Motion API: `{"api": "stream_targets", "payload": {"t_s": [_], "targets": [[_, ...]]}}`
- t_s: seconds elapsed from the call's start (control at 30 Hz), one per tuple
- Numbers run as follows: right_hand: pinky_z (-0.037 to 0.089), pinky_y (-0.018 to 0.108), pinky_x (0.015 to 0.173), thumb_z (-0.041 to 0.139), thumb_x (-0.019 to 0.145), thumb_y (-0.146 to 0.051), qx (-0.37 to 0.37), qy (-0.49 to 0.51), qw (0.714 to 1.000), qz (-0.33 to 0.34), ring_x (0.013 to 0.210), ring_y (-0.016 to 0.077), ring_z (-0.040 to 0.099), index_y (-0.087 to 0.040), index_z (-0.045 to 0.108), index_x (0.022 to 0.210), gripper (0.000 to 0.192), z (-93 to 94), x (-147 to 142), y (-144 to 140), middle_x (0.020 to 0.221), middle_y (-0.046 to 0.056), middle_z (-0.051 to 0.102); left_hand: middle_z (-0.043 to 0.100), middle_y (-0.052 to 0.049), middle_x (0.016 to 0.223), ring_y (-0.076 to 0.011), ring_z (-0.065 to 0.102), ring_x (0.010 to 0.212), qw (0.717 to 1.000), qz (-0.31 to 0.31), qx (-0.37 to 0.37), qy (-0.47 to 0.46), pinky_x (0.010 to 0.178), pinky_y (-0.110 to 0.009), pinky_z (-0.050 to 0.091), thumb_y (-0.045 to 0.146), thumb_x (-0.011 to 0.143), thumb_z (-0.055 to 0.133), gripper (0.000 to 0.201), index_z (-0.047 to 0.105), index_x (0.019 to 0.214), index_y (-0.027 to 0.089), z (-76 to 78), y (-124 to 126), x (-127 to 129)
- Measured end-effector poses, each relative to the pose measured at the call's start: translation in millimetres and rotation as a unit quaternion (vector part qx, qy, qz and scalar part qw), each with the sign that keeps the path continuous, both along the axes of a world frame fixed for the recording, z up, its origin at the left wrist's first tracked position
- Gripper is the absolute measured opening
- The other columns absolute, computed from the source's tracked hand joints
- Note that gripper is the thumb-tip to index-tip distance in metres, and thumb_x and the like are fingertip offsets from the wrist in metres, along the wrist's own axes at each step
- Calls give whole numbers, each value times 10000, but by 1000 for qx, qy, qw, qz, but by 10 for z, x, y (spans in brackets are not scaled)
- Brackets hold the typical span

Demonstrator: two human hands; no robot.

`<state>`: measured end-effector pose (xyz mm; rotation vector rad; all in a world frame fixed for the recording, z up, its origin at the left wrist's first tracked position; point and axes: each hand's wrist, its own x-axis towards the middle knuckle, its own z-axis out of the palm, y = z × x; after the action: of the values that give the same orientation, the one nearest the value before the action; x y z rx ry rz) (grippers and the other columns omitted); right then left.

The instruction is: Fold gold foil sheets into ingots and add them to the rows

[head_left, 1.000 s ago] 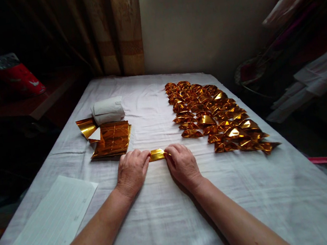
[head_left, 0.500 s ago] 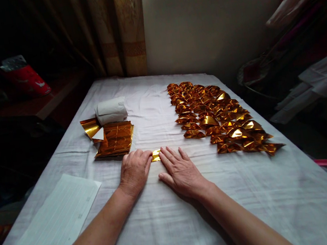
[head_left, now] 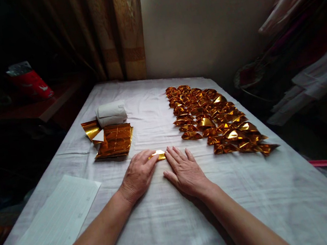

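Note:
A small folded strip of gold foil paper (head_left: 160, 155) lies on the white cloth between my hands. My left hand (head_left: 139, 173) is closed on its left end, thumb and fingers together, covering that part. My right hand (head_left: 184, 170) lies flat, fingers stretched out and thumb apart, its fingertips at the strip's right end. Left of the strip, beyond my left hand, is a stack of gold foil sheets (head_left: 115, 141). To the right stand rows of folded gold foil pieces (head_left: 212, 121), shaped like pointed boats.
A white paper roll (head_left: 111, 113) lies behind the stack, and a lined white sheet (head_left: 51, 233) is at the left. The cloth-covered table (head_left: 161, 229) reaches towards the wall. A red container (head_left: 33, 84) stands on a dark side table; a pink handle (head_left: 325, 162) shows beyond the right edge.
Both hands have shifted slightly right. My left thumb has drawn back from the right hand's fingers, and more of the gold strip shows. The camera view has tilted a little.

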<state>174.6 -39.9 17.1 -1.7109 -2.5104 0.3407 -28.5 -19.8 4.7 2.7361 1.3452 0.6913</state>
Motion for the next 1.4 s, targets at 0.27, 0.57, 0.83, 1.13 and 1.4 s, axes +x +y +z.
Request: {"api": "stream_targets", "payload": {"t_s": [0.27, 0.57, 0.83, 1.13, 1.4], "targets": [[110, 548, 1206, 392, 989, -529, 4, 15, 1000, -3, 1491, 261, 207, -182, 315, 1528, 646, -5, 1, -5, 1599, 76, 246, 416, -75, 1538, -221, 339, 1443, 991, -27, -73, 112, 1213, -451, 95, 565, 1009, 263, 618, 334, 1517, 219, -26, -62, 17], [119, 545, 1206, 425, 978, -510, 2, 16, 1000, -4, 1490, 262, 214, -177, 328, 1523, 647, 9, -6, -2, 1596, 84, 255, 427, -77, 1531, -244, 357, 1431, 988, -2, -58, 145, 1205, -463, 92, 565, 1002, 286, 623, 347, 1514, 214, -20, -168, -199], [133, 544, 1202, 420, 977, -522, 15, 16, 1000, -6, 1485, 265, 227, -188, 324, 1525, 649, 2, -6, -8, 1594, 82, 274, 498, -64, 1484, -288, 396, 1399, 988, 14, -44, 149, 1177, -521, 153, 504, 981, 419, 569, 398, 1485, 242, 6, -218, -364], [151, 553, 1186, 435, 977, -485, 26, 37, 999, -15, 1469, 272, 264, -192, 381, 1497, 599, 3, -16, -2, 1574, 91, 334, 712, -78, 1012, -249, 623, 982, 989, 112, -44, 83, 875, -398, 455, 284, 952, 534, 179, 679, 974, 183, 280, -91, 17], [224, 530, 1162, 490, 961, -353, 70, 90, 993, -22, 1402, 271, 390, -203, 502, 1403, 467, -20, 27, 14, 1498, 110, 468, 676, -74, 974, -252, 601, 922, 984, 158, -50, 68, 818, -376, 461, 292, 922, 589, 165, 652, 1033, 188, 247, 25, 123]]}}
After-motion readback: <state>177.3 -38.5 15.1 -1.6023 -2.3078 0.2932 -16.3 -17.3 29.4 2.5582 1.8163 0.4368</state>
